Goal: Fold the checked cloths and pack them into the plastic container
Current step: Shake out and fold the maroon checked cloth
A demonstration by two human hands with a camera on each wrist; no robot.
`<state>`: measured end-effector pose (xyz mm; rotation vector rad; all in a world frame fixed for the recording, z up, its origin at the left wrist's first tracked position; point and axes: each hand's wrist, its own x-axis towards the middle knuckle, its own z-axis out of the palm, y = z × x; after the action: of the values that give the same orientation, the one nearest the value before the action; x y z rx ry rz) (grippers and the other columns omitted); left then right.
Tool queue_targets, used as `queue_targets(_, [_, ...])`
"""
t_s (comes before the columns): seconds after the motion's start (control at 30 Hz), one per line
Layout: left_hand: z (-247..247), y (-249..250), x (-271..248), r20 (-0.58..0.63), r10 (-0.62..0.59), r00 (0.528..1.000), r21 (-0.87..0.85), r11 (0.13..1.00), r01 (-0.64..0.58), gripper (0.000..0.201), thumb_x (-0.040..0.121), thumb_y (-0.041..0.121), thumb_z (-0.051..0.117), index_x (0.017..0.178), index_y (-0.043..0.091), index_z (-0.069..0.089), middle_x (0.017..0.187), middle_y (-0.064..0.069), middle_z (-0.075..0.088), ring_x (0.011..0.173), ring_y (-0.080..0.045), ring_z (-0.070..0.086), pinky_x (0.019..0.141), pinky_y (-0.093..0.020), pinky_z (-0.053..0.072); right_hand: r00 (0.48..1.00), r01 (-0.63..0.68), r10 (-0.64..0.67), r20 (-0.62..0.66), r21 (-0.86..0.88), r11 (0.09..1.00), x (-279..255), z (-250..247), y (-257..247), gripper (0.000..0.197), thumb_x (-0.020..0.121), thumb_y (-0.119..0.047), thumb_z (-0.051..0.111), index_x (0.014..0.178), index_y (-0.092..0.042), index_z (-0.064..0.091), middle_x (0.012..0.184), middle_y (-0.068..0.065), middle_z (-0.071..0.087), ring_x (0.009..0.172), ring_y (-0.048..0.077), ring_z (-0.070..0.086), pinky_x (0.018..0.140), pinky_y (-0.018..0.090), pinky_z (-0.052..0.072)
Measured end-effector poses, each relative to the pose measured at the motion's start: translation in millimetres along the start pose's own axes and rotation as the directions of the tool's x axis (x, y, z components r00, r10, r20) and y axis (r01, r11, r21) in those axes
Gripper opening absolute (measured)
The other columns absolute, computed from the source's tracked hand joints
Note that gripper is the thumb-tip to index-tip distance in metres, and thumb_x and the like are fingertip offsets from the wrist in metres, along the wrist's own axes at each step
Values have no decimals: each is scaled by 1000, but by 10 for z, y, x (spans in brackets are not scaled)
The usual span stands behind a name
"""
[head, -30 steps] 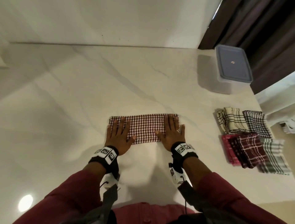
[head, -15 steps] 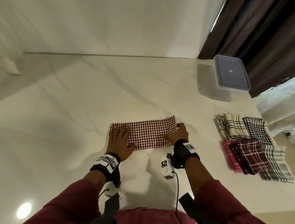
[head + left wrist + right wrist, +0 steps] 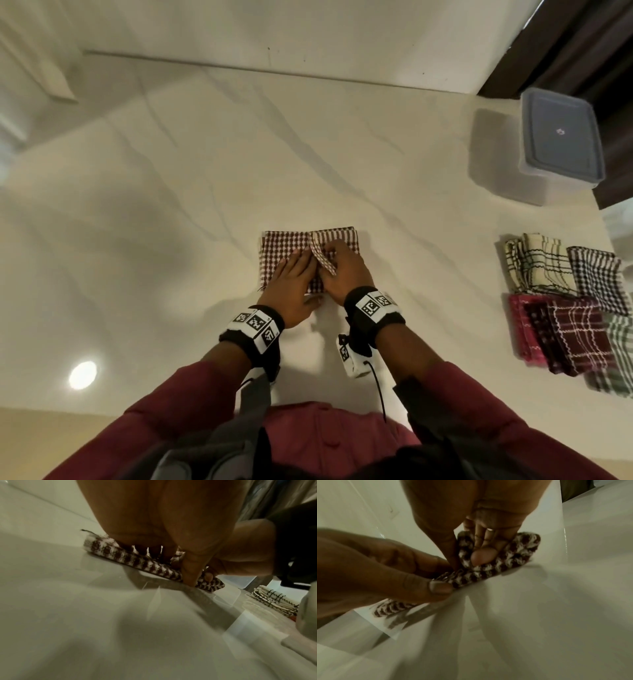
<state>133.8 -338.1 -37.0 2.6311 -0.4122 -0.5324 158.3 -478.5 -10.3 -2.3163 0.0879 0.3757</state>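
A red-and-white checked cloth [image 3: 281, 248] lies as a folded strip on the pale marble table [image 3: 171, 240], straight in front of me. My right hand [image 3: 330, 260] pinches the strip's right end and holds it folded over toward the left; in the right wrist view its thumb and fingers [image 3: 483, 557] grip the cloth [image 3: 518, 553]. My left hand [image 3: 301, 265] lies with straight fingers on the middle of the cloth, and its thumb [image 3: 188, 574] presses the near edge of the cloth [image 3: 133, 561]. The plastic container [image 3: 561, 147] stands at the far right with its grey lid on.
Several folded checked cloths [image 3: 565, 301] lie in a group at the right edge of the table, nearer than the container. A wall runs along the back and dark curtains [image 3: 582, 44] hang behind the container. The table's near edge is at my body.
My right hand has taken the cloth's right end and carried it left over the middle, meeting the left hand. The left hand slid right from the left end to the centre.
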Motion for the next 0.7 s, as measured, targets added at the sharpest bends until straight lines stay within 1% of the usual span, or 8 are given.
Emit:
queue_targets(0.1, [55,-22,3,-12,-2,1000,-1,1000,2,84,91,44,52,152,16,2,160,-2,-6,147,-18,-11,112,-30,-14,998,11,-9,-62,35,999,18,-4,12,31,85,-19,56,115,-19,55,104,4,67,94,26,63,79,36,52])
queue_targets(0.2, [94,-19,5,-10,0,1000,-23,1000,-1,87,86,45,52,152,17,3,160,-2,-5,147,-19,-11,113,-31,-14,999,3,-3,34,-6,1000,-1,35,14,41,81,-24,60,121,-20,52,109,2,65,98,24,62,82,35,50])
queue_targets(0.27, [64,-29,16,-11,1,1000,-84,996,-2,85,84,37,57,152,17,11,160,-3,3,147,-21,-5,119,-37,-7,995,9,-5,96,-45,999,-18,58,22,56,76,-29,66,128,-20,47,119,2,61,107,22,58,89,34,47])
queue_targets(0.33, [-26,-49,-2,-110,-30,993,-190,982,8,72,83,23,64,147,14,32,157,-7,22,146,-27,13,120,-44,11,991,-7,9,131,-12,1000,-19,18,23,59,80,-36,67,133,-20,46,125,2,58,111,21,55,94,35,45])
queue_targets(0.4, [-130,-93,-37,-320,-134,938,-268,962,46,52,83,15,65,133,11,53,144,-13,44,135,-33,35,112,-46,29,993,-43,36,110,62,997,-2,-63,23,49,86,-36,62,132,-21,50,121,4,61,107,21,57,94,37,47])
queue_targets(0.47, [-243,-124,-64,-425,-296,856,-309,936,170,43,83,17,64,125,13,58,135,-12,50,125,-33,43,104,-45,36,1000,3,-4,21,20,1000,44,-116,71,49,86,-29,62,134,-24,50,111,4,63,101,23,58,92,39,48])
queue_targets(0.6, [-424,-138,-47,-261,-575,776,-173,818,548,66,82,41,62,139,17,38,138,-12,40,125,-37,38,103,-48,27,980,69,-29,198,-195,978,111,-46,174,77,83,-40,67,148,-34,27,133,10,46,119,28,49,99,40,44])
queue_targets(0.7, [-405,-144,5,-131,-633,763,-101,774,625,80,76,52,66,137,11,33,137,-16,38,123,-39,39,99,-49,33,970,54,4,242,-232,971,159,3,204,81,83,-44,66,150,-36,20,141,10,37,124,29,46,102,42,42])
